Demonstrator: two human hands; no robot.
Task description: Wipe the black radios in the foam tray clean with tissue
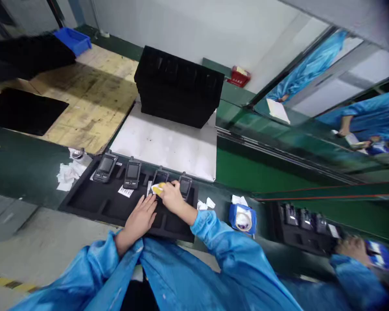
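A black foam tray [116,207] lies before me with several black handheld radios in a row along its far side. Two of them, the leftmost radio [105,167] and its neighbour radio [132,174], show screens and keys. My right hand [173,197] is closed on a small yellow and white pad [157,188], held against the third radio [161,176], whose lower part is hidden. Just beyond that hand lies the rightmost radio [185,185]. My left hand [141,216], fingers stretched out flat, rests at the third radio's lower end. A white printed label [125,191] lies below the second radio.
A black tray stack [178,86] stands on a white board [165,138]. Crumpled tissues [68,175] lie left, and a blue container [243,218] sits right. A co-worker's hand [353,249] is beside another radio tray [304,235]. Other people work across the line.
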